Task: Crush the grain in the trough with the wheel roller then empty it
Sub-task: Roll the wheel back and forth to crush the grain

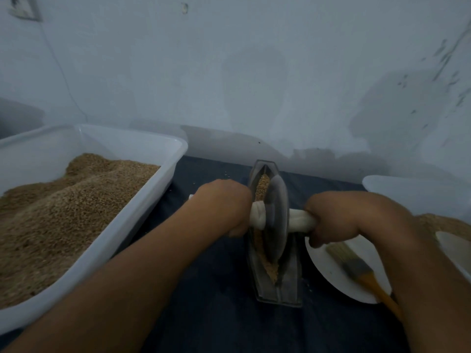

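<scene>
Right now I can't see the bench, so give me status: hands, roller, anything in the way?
Left hand, right hand grip the roller handles. Wheel roller in trough, grain under it. Brush beside, clear.

Both arms reach forward, left grip [224,207] and right grip [334,220] curled tight (knuckles up).

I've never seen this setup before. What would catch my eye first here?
Centre: both hands, left hand and right hand, grip the white handle of a metal wheel standing in a narrow trough of grain. A big white tub of grain fills the left.
</scene>
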Tool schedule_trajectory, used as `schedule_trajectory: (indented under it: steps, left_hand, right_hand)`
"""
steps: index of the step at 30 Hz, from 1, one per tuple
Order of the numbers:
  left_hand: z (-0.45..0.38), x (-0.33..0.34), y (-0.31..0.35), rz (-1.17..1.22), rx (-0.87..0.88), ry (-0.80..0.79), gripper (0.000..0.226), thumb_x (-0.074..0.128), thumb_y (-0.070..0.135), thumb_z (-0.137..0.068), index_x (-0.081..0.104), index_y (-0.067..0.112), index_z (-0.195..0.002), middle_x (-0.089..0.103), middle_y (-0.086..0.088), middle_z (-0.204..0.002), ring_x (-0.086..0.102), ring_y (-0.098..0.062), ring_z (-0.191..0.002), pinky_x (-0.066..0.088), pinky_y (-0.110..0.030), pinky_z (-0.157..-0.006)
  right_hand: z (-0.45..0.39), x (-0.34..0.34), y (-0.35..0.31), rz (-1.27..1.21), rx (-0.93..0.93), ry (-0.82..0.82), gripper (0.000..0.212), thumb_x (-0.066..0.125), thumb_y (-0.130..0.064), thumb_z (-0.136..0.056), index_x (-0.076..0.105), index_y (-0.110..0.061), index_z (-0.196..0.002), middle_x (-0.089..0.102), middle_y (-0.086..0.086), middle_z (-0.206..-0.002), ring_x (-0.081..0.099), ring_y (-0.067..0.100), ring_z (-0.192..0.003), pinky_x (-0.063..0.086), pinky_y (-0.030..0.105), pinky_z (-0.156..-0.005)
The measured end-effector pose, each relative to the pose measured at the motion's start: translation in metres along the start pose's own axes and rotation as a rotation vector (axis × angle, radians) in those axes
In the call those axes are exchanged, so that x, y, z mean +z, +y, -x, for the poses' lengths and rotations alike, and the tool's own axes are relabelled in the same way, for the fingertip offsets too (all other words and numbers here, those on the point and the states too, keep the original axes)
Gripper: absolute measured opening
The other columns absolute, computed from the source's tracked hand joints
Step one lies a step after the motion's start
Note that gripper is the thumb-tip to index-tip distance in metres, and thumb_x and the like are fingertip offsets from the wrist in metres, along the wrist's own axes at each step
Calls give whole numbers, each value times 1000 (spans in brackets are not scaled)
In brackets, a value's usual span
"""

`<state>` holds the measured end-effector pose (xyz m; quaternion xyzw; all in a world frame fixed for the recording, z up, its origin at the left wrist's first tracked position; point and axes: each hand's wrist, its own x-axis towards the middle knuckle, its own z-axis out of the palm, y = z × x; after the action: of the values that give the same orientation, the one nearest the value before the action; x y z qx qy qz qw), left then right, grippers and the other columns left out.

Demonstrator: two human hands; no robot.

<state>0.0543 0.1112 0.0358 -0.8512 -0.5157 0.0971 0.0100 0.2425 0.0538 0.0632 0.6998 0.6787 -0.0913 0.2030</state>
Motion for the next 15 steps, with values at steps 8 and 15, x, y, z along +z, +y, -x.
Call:
schedule_trajectory:
  steps: [8, 15]
  left_hand:
    - [-1, 1, 1, 25, 10, -5, 38, 74, 18, -79, 39, 14, -68, 45, -3, -70, 45, -16, -59, 46, -35, -67]
    - [-18, 19, 0, 33, -39, 420, 26, 65, 16, -86, 52, 16, -109, 62, -5, -108, 60, -26, -98, 32, -35, -75]
  right_hand:
    - [1, -1, -2, -19, -19, 0, 13, 74, -33, -83, 69, -23, -89, 69, -6, -81, 65, 10, -72, 42, 22, -54]
    - [-35, 16, 2, -35, 19, 376, 17, 63, -18, -87, 48, -18, -97, 62, 9, -107, 58, 26, -91, 38, 31, -66]
